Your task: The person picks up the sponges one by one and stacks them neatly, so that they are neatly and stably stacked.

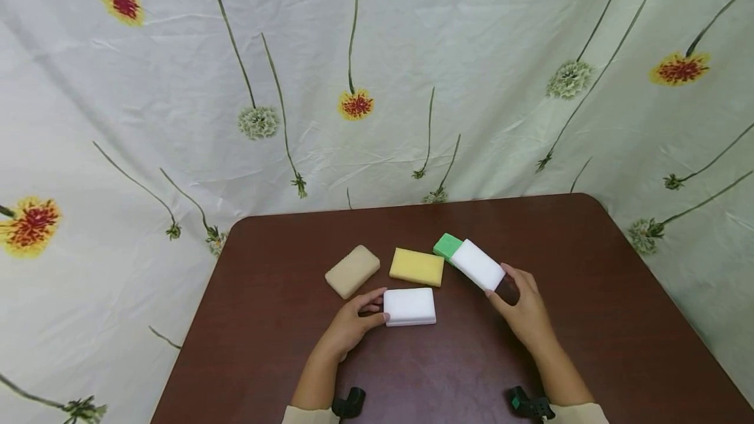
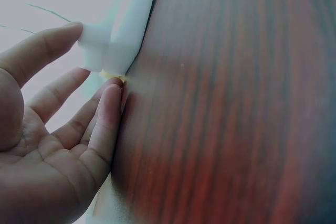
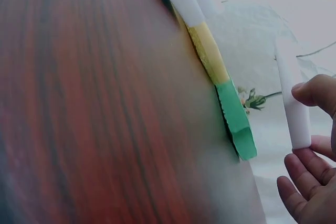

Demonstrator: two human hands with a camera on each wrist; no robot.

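Note:
On the table, a white sponge block (image 1: pixel 409 306) lies flat, with a line along its front side; whether it is two stacked pieces I cannot tell. My left hand (image 1: pixel 351 324) pinches its left end between thumb and fingers, and the left wrist view shows the thumb on the white block (image 2: pixel 113 35). My right hand (image 1: pixel 524 309) holds another white sponge block (image 1: pixel 478 265) by its near end. That block is raised off the table and hides part of a green sponge (image 1: pixel 448 245). In the right wrist view the held block (image 3: pixel 294 98) is apart from the green sponge (image 3: pixel 236 121).
A yellow sponge (image 1: pixel 417 267) lies just behind the white block. To its left is a beige sponge (image 1: pixel 353 271), set at an angle. The dark brown table (image 1: pixel 265 319) has a back edge near a flowered cloth (image 1: pixel 377 149).

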